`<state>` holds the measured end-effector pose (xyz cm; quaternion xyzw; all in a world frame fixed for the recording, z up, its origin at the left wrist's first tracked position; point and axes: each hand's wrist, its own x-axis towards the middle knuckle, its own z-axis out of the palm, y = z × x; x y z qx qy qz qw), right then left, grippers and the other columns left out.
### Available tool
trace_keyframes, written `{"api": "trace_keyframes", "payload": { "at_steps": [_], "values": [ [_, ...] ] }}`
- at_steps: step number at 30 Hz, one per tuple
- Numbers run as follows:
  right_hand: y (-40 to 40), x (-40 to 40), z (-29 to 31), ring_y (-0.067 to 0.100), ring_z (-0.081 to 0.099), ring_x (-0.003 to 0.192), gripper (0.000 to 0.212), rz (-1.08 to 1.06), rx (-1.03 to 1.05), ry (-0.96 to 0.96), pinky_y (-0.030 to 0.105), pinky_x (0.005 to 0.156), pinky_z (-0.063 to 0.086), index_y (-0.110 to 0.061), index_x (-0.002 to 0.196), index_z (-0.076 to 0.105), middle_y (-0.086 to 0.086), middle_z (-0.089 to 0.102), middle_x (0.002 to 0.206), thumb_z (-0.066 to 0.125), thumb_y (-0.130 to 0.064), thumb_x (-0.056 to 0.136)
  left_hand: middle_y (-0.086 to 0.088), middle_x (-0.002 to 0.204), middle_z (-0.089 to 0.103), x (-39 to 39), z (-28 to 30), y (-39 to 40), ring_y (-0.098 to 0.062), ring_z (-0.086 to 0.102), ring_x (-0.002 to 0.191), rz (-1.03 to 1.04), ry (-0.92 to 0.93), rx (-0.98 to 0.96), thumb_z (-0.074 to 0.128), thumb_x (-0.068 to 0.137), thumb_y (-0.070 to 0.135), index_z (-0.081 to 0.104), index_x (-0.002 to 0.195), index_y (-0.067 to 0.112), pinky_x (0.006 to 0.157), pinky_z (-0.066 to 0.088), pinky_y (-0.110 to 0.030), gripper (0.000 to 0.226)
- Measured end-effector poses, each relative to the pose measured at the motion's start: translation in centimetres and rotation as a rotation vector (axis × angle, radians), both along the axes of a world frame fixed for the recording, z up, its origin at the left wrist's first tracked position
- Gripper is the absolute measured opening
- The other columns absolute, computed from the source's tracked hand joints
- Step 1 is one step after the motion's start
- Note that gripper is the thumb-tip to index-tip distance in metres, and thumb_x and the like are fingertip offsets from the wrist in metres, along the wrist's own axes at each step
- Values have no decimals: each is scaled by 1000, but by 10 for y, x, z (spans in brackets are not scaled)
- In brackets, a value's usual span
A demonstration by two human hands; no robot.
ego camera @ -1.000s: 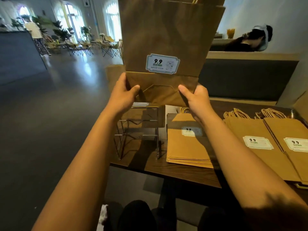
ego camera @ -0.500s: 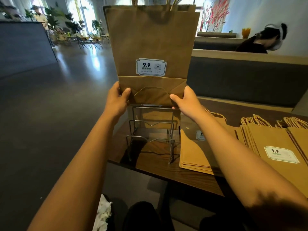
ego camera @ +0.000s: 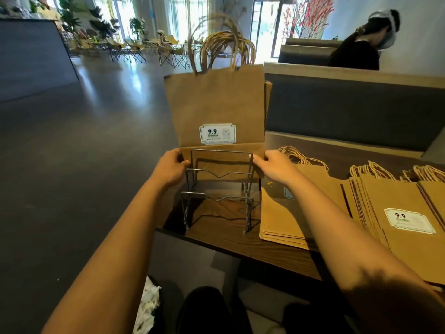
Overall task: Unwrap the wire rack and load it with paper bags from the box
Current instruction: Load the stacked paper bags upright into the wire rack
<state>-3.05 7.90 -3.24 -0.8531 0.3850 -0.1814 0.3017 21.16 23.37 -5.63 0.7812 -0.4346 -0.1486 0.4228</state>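
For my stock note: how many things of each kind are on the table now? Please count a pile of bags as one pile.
Wire rack: 1
Bundle of paper bags held upright in the rack: 1
Flat piles of paper bags: 3
Total: 5
The number of bags inside each pile cannot be told.

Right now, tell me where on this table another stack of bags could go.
Little bare wood shows. One strip runs along the near table edge, in front of the wire rack and the nearest flat bag stack. Another lies behind the stacks, toward the bench back. The right side is crowded with overlapping bags.
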Motion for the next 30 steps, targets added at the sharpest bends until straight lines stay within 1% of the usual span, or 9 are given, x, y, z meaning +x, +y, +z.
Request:
{"api": "trace_keyframes", "payload": {
  "at_steps": [5,10,12,15,21,24,26,28,30],
  "values": [
    [-6,-5,-27,27,67,85,34,-20,-33,224,44,76,55,-9,95,70,11,70,88,59,-40,100,-2,109,68,-1,-13,-1,-19,63,98,33,-55,45,58,102,17,68,120,15,89,47,-36,20],
    [-3,-2,-35,24,64,80,41,-87,-185,249,37,66,51,-13,88,68,5,67,79,53,-49,100,2,98,63,-7,-12,-3,-16,60,91,181,-133,1,65,100,18,61,109,15,82,49,-34,10],
    [-3,0,-38,25,63,79,45,-142,-248,265,36,64,51,-16,88,66,4,66,81,50,-56,98,2,97,63,-8,-13,-3,-17,62,90,227,-104,-30,67,98,17,55,109,18,82,54,-37,16],
    [-2,1,-41,25,63,80,46,-188,-293,280,39,69,57,-19,94,63,3,66,86,49,-63,96,-1,99,63,-9,-13,-2,-19,63,92,232,-51,-32,67,98,14,53,113,16,82,55,-37,21],
    [3,-12,-35,22,63,88,46,-190,-301,202,40,71,60,-23,116,56,0,65,99,54,-64,94,5,87,58,-26,8,5,-20,60,85,399,64,-299,55,96,5,57,107,13,67,48,-27,14],
    [2,-25,-25,20,62,88,39,-182,-281,140,33,66,56,-25,113,57,-2,66,100,55,-59,95,1,92,59,-40,24,6,-18,58,87,394,52,-408,55,93,3,58,103,12,78,48,-31,15],
    [2,-35,-17,20,62,88,33,-192,-273,122,32,65,53,-25,110,56,-1,66,99,56,-55,96,1,93,60,-54,35,7,-15,55,83,350,36,-458,55,92,2,58,101,13,73,47,-22,15],
    [3,-47,-10,21,62,92,32,-210,-265,129,37,73,57,-25,112,58,-1,66,103,57,-52,96,2,93,60,-70,47,7,-12,55,81,318,-3,-523,55,92,0,59,100,12,64,43,-11,15],
    [3,-61,-7,22,62,93,26,-221,-229,138,42,80,58,-25,110,58,0,65,104,57,-47,95,3,90,61,-86,59,4,-13,58,81,288,-11,-594,54,91,0,58,96,13,63,48,-15,15]
  ]
}}
